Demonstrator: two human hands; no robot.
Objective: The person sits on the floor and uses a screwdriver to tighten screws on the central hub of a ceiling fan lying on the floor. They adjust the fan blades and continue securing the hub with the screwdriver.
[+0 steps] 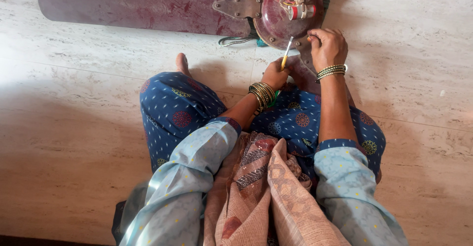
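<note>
The left hand (pixel 274 75) was closed around a yellow-handled screwdriver (pixel 286 54), its tip against the round maroon metal ceiling fan motor housing (pixel 281 14) lying on the pale marble floor (pixel 74 118). The right hand (pixel 326 46) gripped the housing's rim.

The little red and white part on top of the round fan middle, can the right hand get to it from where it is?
Probably yes. The right hand rests on the rim of the fan hub, and the red and white part sits exposed just beyond it, with nothing covering it.
</note>
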